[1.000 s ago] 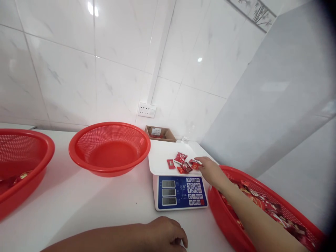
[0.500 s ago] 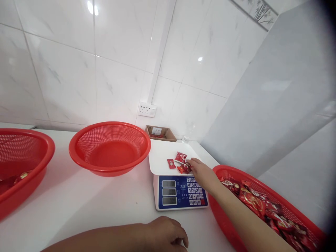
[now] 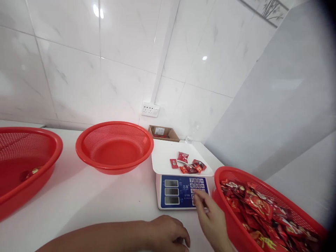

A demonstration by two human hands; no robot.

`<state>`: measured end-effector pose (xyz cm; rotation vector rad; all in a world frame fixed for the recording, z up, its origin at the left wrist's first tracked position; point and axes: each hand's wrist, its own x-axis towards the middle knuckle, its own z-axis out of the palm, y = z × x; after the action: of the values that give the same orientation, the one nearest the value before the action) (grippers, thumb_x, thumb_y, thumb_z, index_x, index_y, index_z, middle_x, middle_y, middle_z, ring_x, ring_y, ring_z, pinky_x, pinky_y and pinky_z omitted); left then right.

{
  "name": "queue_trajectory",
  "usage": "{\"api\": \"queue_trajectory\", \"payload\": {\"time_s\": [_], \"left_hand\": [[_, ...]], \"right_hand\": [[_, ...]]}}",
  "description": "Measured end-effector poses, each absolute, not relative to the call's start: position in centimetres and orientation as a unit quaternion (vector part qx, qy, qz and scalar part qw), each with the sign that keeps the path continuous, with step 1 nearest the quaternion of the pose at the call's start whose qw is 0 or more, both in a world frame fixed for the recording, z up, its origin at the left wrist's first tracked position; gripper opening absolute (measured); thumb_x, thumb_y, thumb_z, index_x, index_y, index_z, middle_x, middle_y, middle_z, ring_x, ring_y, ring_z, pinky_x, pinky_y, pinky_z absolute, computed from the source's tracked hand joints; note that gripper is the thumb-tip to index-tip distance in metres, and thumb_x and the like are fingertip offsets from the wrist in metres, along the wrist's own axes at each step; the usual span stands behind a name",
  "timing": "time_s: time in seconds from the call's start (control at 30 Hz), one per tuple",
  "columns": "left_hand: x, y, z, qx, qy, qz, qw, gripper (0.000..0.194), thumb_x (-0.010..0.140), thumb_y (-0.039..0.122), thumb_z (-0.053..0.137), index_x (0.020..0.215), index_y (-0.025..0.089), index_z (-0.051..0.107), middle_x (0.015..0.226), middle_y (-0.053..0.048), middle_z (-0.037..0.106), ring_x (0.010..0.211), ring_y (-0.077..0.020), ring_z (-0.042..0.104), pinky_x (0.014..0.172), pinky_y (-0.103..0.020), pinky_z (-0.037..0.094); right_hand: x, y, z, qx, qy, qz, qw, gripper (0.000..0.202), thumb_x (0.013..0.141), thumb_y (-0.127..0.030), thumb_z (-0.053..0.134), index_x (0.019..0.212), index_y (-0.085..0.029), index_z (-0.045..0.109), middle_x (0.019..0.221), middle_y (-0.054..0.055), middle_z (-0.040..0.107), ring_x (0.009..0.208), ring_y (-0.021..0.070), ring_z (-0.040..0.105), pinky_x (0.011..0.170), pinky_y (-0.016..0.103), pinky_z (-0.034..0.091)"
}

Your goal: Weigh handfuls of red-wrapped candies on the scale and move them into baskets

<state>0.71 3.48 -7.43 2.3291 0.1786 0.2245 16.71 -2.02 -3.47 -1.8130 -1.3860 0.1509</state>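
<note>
My left hand (image 3: 168, 232) rests at the front edge of the table with its fingers curled in and nothing visible in them. My right hand (image 3: 212, 218) hovers in front of the scale's keypad, fingers loosely bent and a little apart, no packet in them. Behind it is a white and blue weighing scale (image 3: 172, 180) with three displays. Several small red candy packets (image 3: 191, 168) lie on the scale's white pan (image 3: 164, 155), mostly towards its right front. To the right, a red basket (image 3: 225, 196) is heaped with red and dark wrapped packets (image 3: 258, 206).
An empty red perforated basket (image 3: 115, 168) stands left of the scale. Another red basket (image 3: 56, 147) at the far left holds a few packets. Behind the scale are a small cardboard box (image 3: 173, 134) and a wall socket (image 3: 150, 110). The tiled wall closes off the back.
My right hand has let go of packets on the pan and drawn back towards me, below the keypad. More packets now show there. My left hand has stayed nearly still.
</note>
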Motion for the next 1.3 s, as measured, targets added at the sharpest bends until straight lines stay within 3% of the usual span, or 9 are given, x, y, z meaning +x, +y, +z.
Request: {"api": "queue_trajectory", "payload": {"time_s": [0.07,0.17,0.37,0.53,0.67,0.8,0.97,1.17,1.3], "left_hand": [[0.8,3.4,-7.3,0.918,0.076,0.091,0.378,0.022,0.076,0.031,0.057,0.095,0.023,0.063,0.077,0.001,0.060,0.071,-0.0109,0.055,0.068,-0.018,0.042],[0.7,3.2,-6.9,0.920,0.086,0.080,0.375,0.021,0.075,0.029,0.057,0.094,0.022,0.063,0.077,0.001,0.060,0.069,-0.0105,0.054,0.067,-0.018,0.042],[0.6,3.0,-6.8,0.922,0.080,0.093,0.368,0.018,0.076,0.027,0.057,0.091,0.020,0.064,0.076,0.001,0.060,0.068,-0.0094,0.054,0.064,-0.016,0.042],[0.1,2.5,-6.0,0.940,0.046,0.126,0.315,0.015,0.077,0.024,0.056,0.089,0.019,0.063,0.075,0.001,0.061,0.069,-0.0099,0.055,0.064,-0.015,0.042],[0.0,3.1,-2.7,0.948,0.010,0.191,0.255,0.016,0.081,0.026,0.050,0.090,0.019,0.061,0.087,-0.003,0.064,0.082,-0.0129,0.057,0.073,-0.018,0.043],[1.0,5.9,0.8,0.940,0.097,0.271,0.184,0.019,0.083,0.028,0.048,0.095,0.018,0.059,0.096,-0.006,0.061,0.092,-0.0150,0.053,0.082,-0.023,0.041],[3.8,9.8,2.6,0.934,0.262,0.217,0.110,0.024,0.080,0.032,0.050,0.100,0.019,0.055,0.102,-0.007,0.058,0.104,-0.0206,0.048,0.088,-0.031,0.039],[6.6,11.5,2.8,0.922,0.334,0.166,0.101,0.034,0.074,0.040,0.053,0.099,0.018,0.054,0.094,-0.009,0.060,0.087,-0.0240,0.056,0.069,-0.031,0.045],[7.2,11.7,2.9,0.921,0.348,0.152,0.085,0.028,0.074,0.033,0.050,0.098,0.019,0.054,0.094,-0.008,0.061,0.089,-0.0245,0.056,0.071,-0.032,0.044]], "right_hand": [[16.3,-3.3,-6.2,-0.722,-0.528,0.134,0.427,0.034,0.079,-0.049,0.044,0.092,-0.022,0.061,0.091,0.008,0.067,0.078,0.0218,0.062,0.064,0.030,0.051],[16.0,-4.0,-8.4,-0.696,-0.546,0.213,0.415,0.032,0.078,-0.051,0.045,0.075,-0.023,0.060,0.071,0.002,0.065,0.067,0.0190,0.060,0.062,0.027,0.049],[16.1,-4.0,-8.7,-0.697,-0.542,0.227,0.412,0.042,0.075,-0.058,0.043,0.054,-0.022,0.042,0.052,-0.004,0.045,0.053,0.0127,0.045,0.052,0.022,0.040],[16.2,-4.3,-9.1,-0.689,-0.555,0.233,0.403,0.040,0.075,-0.055,0.043,0.053,-0.022,0.038,0.050,-0.005,0.039,0.052,0.0113,0.039,0.050,0.021,0.036],[16.2,-4.3,-9.0,-0.673,-0.558,0.254,0.414,0.036,0.074,-0.051,0.046,0.055,-0.021,0.041,0.052,-0.004,0.042,0.054,0.0120,0.041,0.050,0.020,0.036],[16.4,-4.3,-9.0,-0.676,-0.549,0.240,0.430,0.038,0.073,-0.053,0.047,0.054,-0.022,0.037,0.051,-0.006,0.036,0.053,0.0111,0.036,0.048,0.020,0.033],[16.6,-4.3,-9.0,-0.675,-0.536,0.258,0.437,0.041,0.072,-0.058,0.044,0.055,-0.022,0.034,0.054,-0.006,0.031,0.054,0.0110,0.033,0.050,0.021,0.031],[16.8,-4.4,-9.0,-0.663,-0.527,0.272,0.456,0.040,0.073,-0.056,0.044,0.056,-0.022,0.031,0.057,-0.006,0.027,0.056,0.0107,0.030,0.051,0.021,0.029],[16.8,-4.5,-9.0,-0.664,-0.521,0.286,0.454,0.040,0.073,-0.055,0.045,0.056,-0.022,0.031,0.057,-0.007,0.027,0.056,0.0107,0.030,0.051,0.022,0.028]]}}
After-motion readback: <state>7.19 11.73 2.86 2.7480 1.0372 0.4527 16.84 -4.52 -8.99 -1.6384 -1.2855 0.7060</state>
